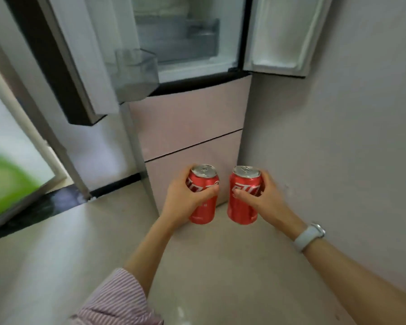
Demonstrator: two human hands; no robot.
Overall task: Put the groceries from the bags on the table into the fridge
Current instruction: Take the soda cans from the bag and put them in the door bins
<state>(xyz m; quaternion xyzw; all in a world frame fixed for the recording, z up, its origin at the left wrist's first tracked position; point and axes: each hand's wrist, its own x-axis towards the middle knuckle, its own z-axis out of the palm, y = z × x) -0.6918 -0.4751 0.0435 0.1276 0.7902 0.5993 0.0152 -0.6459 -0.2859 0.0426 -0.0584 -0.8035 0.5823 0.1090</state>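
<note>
Your left hand (pixel 182 199) grips one red cola can (pixel 203 195), your right hand (pixel 265 198) another (pixel 243 195), both upright, slightly apart, below the open fridge (pixel 185 113) doors, wall (pixel 338 137) close right.

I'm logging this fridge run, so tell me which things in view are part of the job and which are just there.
Part of the job:
- left can, gripped by the left hand
- right can, gripped by the right hand
- fridge, both upper doors open
- door bin, nothing visible in it

Just there:
- green object, blurred, at the left edge
- wristwatch
</note>
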